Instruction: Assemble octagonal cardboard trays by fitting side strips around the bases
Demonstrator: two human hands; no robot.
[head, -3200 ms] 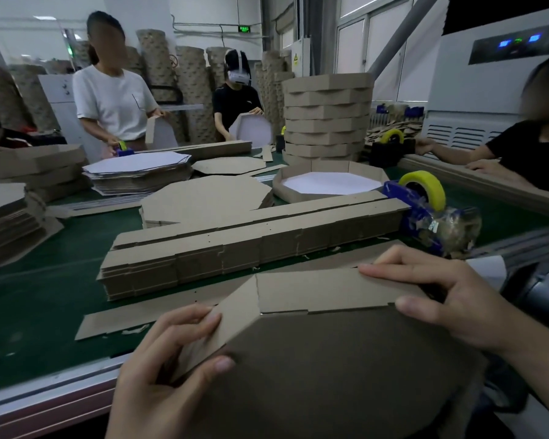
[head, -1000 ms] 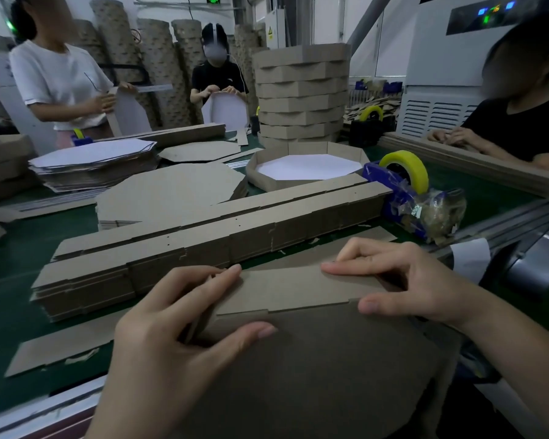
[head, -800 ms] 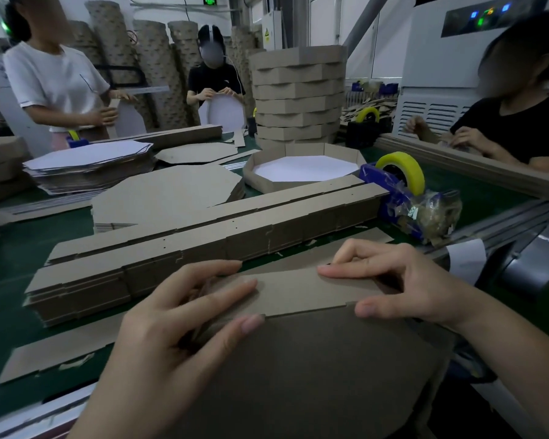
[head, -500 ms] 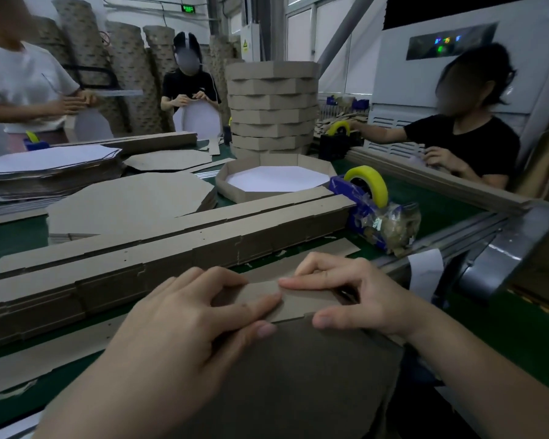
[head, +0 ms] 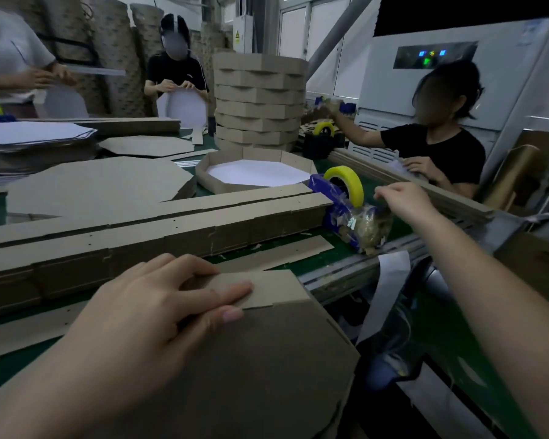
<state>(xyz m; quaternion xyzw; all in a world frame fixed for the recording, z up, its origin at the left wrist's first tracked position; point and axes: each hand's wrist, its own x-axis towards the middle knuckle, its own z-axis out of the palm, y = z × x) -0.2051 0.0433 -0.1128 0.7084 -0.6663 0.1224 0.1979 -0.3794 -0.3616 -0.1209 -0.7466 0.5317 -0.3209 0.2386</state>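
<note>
The cardboard base [head: 260,375] is nearest the camera, tilted up with its brown face in view and its far edge against the near rim of the green table [head: 401,228]. A side strip [head: 276,288] runs along that far edge and meets the base in a notched line. The left hand [head: 152,312] lies flat over this joint: its fingers are stretched out and slightly spread on the strip, and the thumb tip sits on the base just below the strip's edge. The right hand [head: 403,201] is well apart from the base, reached out over the table to the blue tape dispenser [head: 336,198] with its yellow roll. Its fingers bend down at a crumpled wad of tape on the dispenser, but whether they grip anything cannot be told. Between the two hands a long stack of strips [head: 171,223] crosses the table, with one loose strip [head: 282,251] beside it. Beyond it are a finished tray [head: 210,179] with a white lining and a tall stack of trays [head: 260,99].
</note>
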